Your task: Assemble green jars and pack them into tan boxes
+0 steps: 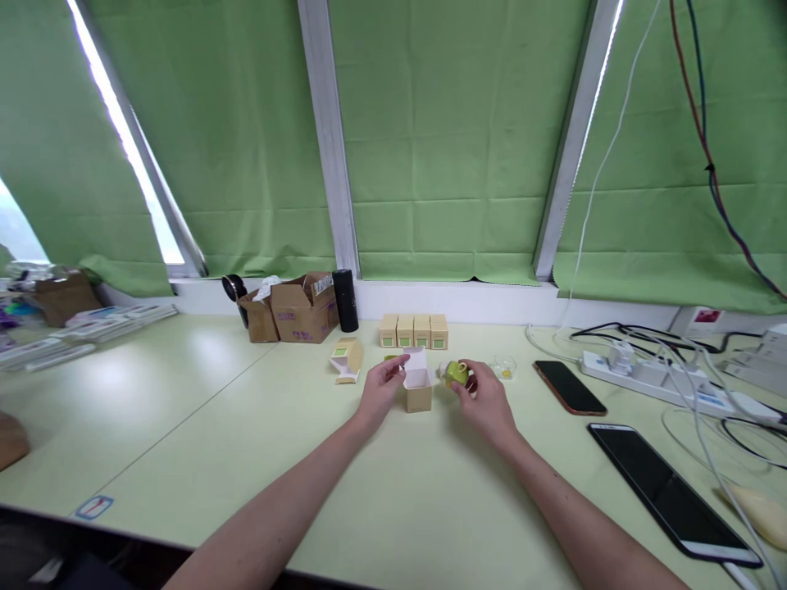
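Note:
A small open cardboard box (419, 398) with a white inside stands upright on the table, its lid flap raised at the back. My left hand (382, 388) is at the box's left edge, thumb and fingers pinching its side. To the right of the box, my right hand (485, 399) grips a small green round object (457, 374) with a yellowish ring on it, raised a little above the table. The exact kind of the green object is too small to make out. Behind my left fingertips, another green bit is mostly hidden.
Several small closed boxes (413, 332) stand in a row behind. An opened box (347, 360) lies left; a clear plastic piece (504, 368) lies right. Farther right are a phone (570, 387), a tablet (673, 492) and a cabled power strip (664, 378). Larger cartons (302, 311) and a black cylinder (345, 301) stand behind.

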`<state>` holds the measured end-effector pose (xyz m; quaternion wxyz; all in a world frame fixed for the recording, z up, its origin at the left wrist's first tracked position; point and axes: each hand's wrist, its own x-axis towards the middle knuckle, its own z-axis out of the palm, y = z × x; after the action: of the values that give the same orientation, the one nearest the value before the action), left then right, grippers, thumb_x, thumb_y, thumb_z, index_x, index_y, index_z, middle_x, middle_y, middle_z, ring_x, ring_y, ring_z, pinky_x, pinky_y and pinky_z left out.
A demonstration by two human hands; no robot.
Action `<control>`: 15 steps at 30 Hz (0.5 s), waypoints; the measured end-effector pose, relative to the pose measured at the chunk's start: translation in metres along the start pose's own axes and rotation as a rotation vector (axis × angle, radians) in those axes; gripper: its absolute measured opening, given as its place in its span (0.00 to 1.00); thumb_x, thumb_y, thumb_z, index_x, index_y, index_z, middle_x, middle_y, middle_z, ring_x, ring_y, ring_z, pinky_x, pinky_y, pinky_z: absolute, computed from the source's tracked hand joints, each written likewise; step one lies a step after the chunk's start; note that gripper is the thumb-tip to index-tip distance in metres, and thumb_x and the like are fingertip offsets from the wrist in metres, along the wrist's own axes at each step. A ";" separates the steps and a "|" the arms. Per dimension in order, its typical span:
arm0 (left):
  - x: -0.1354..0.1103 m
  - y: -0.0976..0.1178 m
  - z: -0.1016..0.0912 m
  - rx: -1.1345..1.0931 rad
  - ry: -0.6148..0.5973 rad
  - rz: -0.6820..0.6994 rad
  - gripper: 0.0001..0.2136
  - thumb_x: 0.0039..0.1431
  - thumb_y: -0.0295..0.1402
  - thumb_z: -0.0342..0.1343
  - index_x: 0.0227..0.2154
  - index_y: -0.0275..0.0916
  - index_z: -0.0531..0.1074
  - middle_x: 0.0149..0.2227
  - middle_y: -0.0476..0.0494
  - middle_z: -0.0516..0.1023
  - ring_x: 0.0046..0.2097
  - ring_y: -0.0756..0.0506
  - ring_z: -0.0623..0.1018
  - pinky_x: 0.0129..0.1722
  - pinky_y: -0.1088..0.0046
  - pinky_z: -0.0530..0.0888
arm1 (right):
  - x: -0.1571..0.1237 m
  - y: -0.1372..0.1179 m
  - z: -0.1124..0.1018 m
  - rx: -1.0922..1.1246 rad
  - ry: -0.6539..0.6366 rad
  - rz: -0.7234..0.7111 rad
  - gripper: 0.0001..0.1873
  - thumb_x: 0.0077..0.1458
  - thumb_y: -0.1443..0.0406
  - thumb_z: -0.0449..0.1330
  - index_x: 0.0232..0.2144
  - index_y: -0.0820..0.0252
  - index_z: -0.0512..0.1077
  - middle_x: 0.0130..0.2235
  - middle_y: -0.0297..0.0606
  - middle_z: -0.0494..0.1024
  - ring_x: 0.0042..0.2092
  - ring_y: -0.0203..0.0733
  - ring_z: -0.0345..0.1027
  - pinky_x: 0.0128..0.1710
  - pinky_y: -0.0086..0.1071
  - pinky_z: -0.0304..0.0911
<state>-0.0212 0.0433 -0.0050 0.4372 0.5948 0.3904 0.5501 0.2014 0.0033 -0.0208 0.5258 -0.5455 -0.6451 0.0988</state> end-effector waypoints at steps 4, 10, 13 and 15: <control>-0.002 -0.001 0.003 -0.068 -0.083 -0.019 0.22 0.52 0.34 0.65 0.51 0.35 0.80 0.44 0.39 0.82 0.47 0.41 0.78 0.50 0.65 0.72 | 0.003 -0.011 -0.009 0.188 0.145 -0.038 0.20 0.59 0.59 0.61 0.52 0.57 0.71 0.50 0.46 0.77 0.41 0.47 0.73 0.44 0.44 0.71; -0.007 -0.002 0.007 -0.116 -0.210 -0.005 0.25 0.50 0.34 0.67 0.53 0.36 0.79 0.46 0.37 0.81 0.48 0.40 0.77 0.48 0.66 0.71 | -0.004 -0.025 -0.009 0.358 0.093 -0.153 0.20 0.63 0.59 0.59 0.57 0.53 0.69 0.56 0.45 0.74 0.52 0.49 0.71 0.55 0.47 0.68; -0.010 0.001 0.009 -0.123 -0.233 -0.004 0.25 0.50 0.34 0.68 0.53 0.37 0.79 0.47 0.37 0.80 0.48 0.40 0.77 0.47 0.66 0.71 | -0.007 -0.028 -0.006 0.338 0.023 -0.186 0.21 0.64 0.60 0.58 0.58 0.51 0.68 0.57 0.43 0.74 0.53 0.50 0.70 0.56 0.48 0.67; -0.010 0.003 0.009 -0.131 -0.248 -0.001 0.26 0.49 0.34 0.68 0.53 0.37 0.79 0.47 0.37 0.81 0.48 0.40 0.77 0.46 0.67 0.71 | -0.008 -0.028 -0.006 0.298 -0.006 -0.204 0.21 0.64 0.60 0.58 0.58 0.51 0.68 0.57 0.43 0.74 0.53 0.50 0.70 0.56 0.49 0.66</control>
<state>-0.0129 0.0316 -0.0053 0.5201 0.6283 0.2969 0.4966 0.1885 -0.0163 -0.0032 0.6062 -0.3931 -0.6768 0.1410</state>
